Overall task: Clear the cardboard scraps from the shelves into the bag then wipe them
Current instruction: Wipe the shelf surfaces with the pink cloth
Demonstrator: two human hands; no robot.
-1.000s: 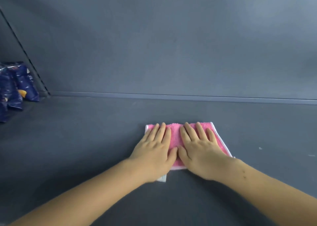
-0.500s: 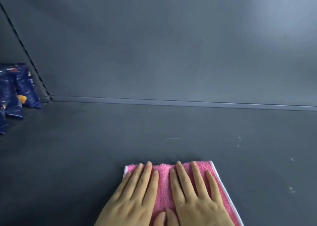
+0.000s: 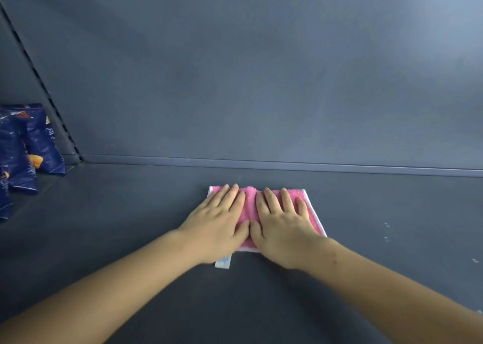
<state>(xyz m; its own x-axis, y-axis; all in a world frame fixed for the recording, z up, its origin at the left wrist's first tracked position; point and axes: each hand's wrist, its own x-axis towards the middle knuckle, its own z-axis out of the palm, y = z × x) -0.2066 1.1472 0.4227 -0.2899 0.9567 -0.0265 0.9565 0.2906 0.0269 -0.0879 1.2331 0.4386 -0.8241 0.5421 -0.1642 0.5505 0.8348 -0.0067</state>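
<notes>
The pink cloth point(image 3: 249, 210) lies flat on the dark grey shelf point(image 3: 130, 239), near the middle of the view and just short of the raised strip point(image 3: 287, 166) that runs along the foot of the back panel point(image 3: 261, 82). Its long axis runs from 9 o'clock to 3 o'clock, parallel to that strip. A white hem borders it, and the right-hand hem slants from 11 o'clock towards 5 o'clock. A small white label point(image 3: 223, 261) sticks out from the near edge towards 6 o'clock. It carries pale blue print that is too small to read.

The left hand point(image 3: 217, 228) and the right hand point(image 3: 282, 231) press down on the cloth side by side, palms down. Their fingers point(image 3: 222, 197) are straight, slightly spread and point to 12 o'clock, reaching almost to the far edge. The thumbs meet at the middle of the cloth. Neither hand curls round anything.

At 9 o'clock, dark blue snack packets point(image 3: 28, 145) stand at the left end of the shelf. They show an orange picture and white writing too blurred to read. A few white specks point(image 3: 386, 224) lie on the shelf at 3 o'clock, apart from the cloth.
</notes>
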